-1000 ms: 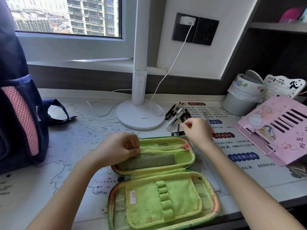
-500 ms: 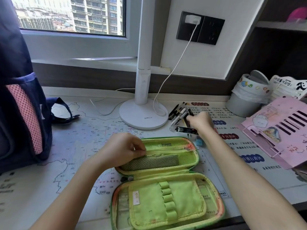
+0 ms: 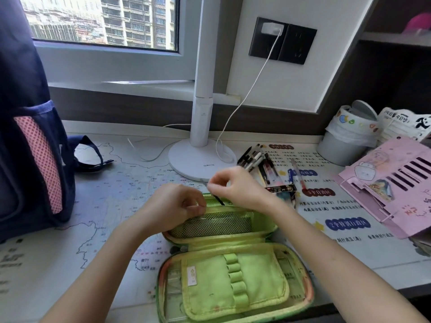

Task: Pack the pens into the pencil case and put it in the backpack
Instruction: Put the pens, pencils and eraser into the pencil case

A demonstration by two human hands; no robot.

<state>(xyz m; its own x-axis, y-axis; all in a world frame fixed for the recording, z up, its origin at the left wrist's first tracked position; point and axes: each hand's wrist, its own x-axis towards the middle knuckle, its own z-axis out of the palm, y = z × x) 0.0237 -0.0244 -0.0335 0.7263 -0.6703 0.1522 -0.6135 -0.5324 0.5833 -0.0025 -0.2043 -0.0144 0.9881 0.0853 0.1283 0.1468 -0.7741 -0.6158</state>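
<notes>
On the counter (image 3: 105, 217), the left hand (image 3: 177, 206) pinches the green pencil case's (image 3: 233, 283) mesh-pocket rim. The right hand's (image 3: 235, 185) grip pinches 1 black pen (image 3: 219, 199), tip entering at the case's 12 o'clock. A slackened rim could snag it.

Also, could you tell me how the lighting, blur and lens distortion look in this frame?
Head view: soft daylight from the window lights the desk evenly, with faint shadows. Head view: the right hand and the thin dark pen it pinches look slightly smeared; the pencil case is sharp. Head view: wide-angle bending tilts the lamp pole.
</notes>
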